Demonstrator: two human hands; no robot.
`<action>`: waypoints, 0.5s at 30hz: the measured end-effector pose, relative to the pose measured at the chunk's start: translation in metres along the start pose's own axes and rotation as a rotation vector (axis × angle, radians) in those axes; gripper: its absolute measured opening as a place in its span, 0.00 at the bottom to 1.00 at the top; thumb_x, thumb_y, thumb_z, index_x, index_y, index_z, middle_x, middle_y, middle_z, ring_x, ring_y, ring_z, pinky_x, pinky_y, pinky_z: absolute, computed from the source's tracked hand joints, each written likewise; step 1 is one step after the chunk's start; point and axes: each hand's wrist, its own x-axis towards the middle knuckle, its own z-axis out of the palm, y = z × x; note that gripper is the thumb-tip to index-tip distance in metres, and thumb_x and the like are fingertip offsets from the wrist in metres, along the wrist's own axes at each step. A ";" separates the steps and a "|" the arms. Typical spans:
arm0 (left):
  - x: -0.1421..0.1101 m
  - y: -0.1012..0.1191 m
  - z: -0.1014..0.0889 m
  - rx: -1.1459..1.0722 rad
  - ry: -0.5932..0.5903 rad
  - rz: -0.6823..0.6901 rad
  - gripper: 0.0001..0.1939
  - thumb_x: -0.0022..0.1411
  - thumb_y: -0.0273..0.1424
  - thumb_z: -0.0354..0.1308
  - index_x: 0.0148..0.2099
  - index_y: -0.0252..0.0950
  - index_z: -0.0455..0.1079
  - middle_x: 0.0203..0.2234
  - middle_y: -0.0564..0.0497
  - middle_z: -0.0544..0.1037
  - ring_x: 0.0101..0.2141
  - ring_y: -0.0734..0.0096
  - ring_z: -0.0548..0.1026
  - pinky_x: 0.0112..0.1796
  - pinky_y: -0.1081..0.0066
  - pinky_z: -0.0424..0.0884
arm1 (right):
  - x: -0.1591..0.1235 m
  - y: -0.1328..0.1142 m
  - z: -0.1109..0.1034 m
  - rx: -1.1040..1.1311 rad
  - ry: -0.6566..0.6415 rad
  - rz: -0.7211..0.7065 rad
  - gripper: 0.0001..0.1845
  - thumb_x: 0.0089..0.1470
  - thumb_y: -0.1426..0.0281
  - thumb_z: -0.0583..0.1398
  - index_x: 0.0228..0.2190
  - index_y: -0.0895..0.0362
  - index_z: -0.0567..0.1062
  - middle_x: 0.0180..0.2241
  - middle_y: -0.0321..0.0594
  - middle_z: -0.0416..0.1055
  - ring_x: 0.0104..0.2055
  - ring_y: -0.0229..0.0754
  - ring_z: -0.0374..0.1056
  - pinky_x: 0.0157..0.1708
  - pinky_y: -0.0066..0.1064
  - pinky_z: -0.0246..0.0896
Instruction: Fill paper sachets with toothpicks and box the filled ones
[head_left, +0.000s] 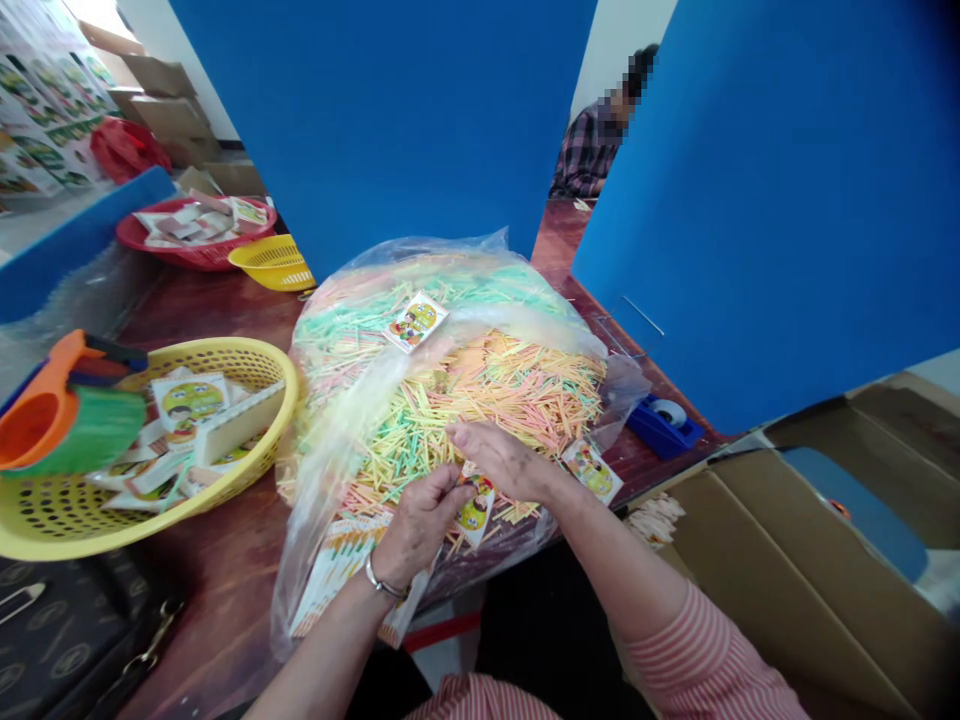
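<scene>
My left hand (414, 522), with a metal bracelet at the wrist, is closed on the edge of a small printed packet (475, 512). My right hand (501, 462) reaches in just above the packet, fingers stretched out and nothing visible in them; whether its palm touches the packet is hidden. Both hands are over a big heap of thin pastel sticks (517, 385) in an opened clear plastic bag (330, 400). Another printed packet (416, 321) lies on the bag, and one more (592, 472) is by my right forearm. Beside my left wrist is a row of flat packets (337, 565).
At left, a yellow basket (255, 375) holds packets, an orange scoop (45, 410) and a green one. Farther back are a red basket (225, 255) and a yellow one. Blue panels (405, 120), a tape dispenser (664, 425) and a cardboard box (772, 570) surround me; a person (589, 150) sits beyond.
</scene>
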 end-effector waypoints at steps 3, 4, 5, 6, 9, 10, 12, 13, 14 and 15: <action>-0.002 -0.002 0.001 -0.003 -0.019 -0.026 0.11 0.57 0.37 0.52 0.27 0.36 0.62 0.19 0.59 0.60 0.23 0.78 0.58 0.25 0.76 0.56 | 0.001 -0.002 0.001 -0.062 0.122 0.033 0.18 0.59 0.61 0.46 0.36 0.59 0.70 0.34 0.41 0.69 0.39 0.39 0.62 0.44 0.33 0.54; -0.002 -0.002 0.001 -0.011 -0.026 -0.036 0.10 0.57 0.37 0.52 0.28 0.36 0.63 0.19 0.59 0.60 0.23 0.78 0.58 0.25 0.77 0.56 | 0.000 -0.003 0.000 -0.031 0.148 0.040 0.19 0.60 0.61 0.45 0.35 0.59 0.70 0.33 0.40 0.69 0.39 0.38 0.62 0.43 0.32 0.55; -0.003 -0.001 0.001 -0.019 -0.031 -0.045 0.10 0.57 0.37 0.52 0.29 0.36 0.64 0.19 0.58 0.61 0.23 0.78 0.59 0.25 0.76 0.56 | -0.001 -0.003 -0.001 0.028 0.146 0.048 0.22 0.61 0.62 0.42 0.33 0.59 0.71 0.32 0.39 0.69 0.38 0.37 0.62 0.42 0.31 0.55; -0.003 0.000 0.001 -0.030 -0.033 -0.051 0.10 0.57 0.37 0.53 0.29 0.36 0.64 0.20 0.58 0.63 0.23 0.77 0.60 0.25 0.76 0.57 | -0.002 -0.003 -0.002 0.098 0.116 0.056 0.25 0.62 0.62 0.39 0.32 0.59 0.71 0.32 0.39 0.69 0.37 0.36 0.63 0.42 0.29 0.56; -0.003 0.004 0.000 -0.083 -0.022 -0.055 0.09 0.56 0.37 0.54 0.31 0.35 0.66 0.21 0.57 0.65 0.24 0.77 0.61 0.26 0.77 0.58 | -0.006 0.002 -0.004 0.229 -0.014 0.065 0.28 0.62 0.62 0.38 0.29 0.59 0.72 0.31 0.39 0.69 0.37 0.36 0.64 0.43 0.28 0.57; -0.003 0.005 0.000 -0.108 -0.015 -0.053 0.09 0.56 0.36 0.54 0.31 0.35 0.67 0.21 0.57 0.65 0.24 0.78 0.61 0.26 0.77 0.58 | -0.007 0.005 -0.005 0.216 -0.033 0.061 0.27 0.62 0.62 0.39 0.30 0.59 0.72 0.32 0.39 0.70 0.38 0.36 0.65 0.44 0.28 0.57; -0.003 0.007 -0.001 -0.165 -0.009 -0.053 0.09 0.55 0.36 0.55 0.31 0.35 0.67 0.21 0.57 0.65 0.24 0.78 0.61 0.26 0.77 0.59 | -0.008 0.011 -0.005 0.144 -0.044 0.038 0.23 0.61 0.63 0.42 0.33 0.59 0.72 0.33 0.40 0.70 0.40 0.38 0.64 0.45 0.30 0.56; -0.003 0.008 -0.001 -0.186 -0.008 -0.056 0.08 0.54 0.35 0.56 0.31 0.35 0.68 0.21 0.57 0.66 0.24 0.78 0.61 0.25 0.78 0.59 | -0.009 0.013 -0.004 0.112 -0.056 0.028 0.22 0.61 0.63 0.42 0.34 0.59 0.72 0.34 0.41 0.70 0.41 0.39 0.64 0.45 0.31 0.56; -0.004 0.009 -0.001 -0.201 -0.004 -0.059 0.08 0.54 0.35 0.56 0.30 0.35 0.68 0.21 0.57 0.66 0.24 0.79 0.61 0.25 0.78 0.59 | -0.009 0.015 -0.004 0.088 -0.080 0.018 0.22 0.61 0.63 0.42 0.36 0.59 0.71 0.35 0.41 0.70 0.42 0.39 0.64 0.46 0.31 0.56; -0.004 0.010 -0.001 -0.209 -0.007 -0.058 0.08 0.54 0.35 0.56 0.31 0.35 0.68 0.22 0.57 0.67 0.24 0.78 0.62 0.26 0.78 0.59 | -0.009 0.016 -0.003 0.068 -0.111 0.008 0.21 0.61 0.64 0.42 0.38 0.59 0.71 0.36 0.42 0.70 0.43 0.40 0.64 0.46 0.32 0.56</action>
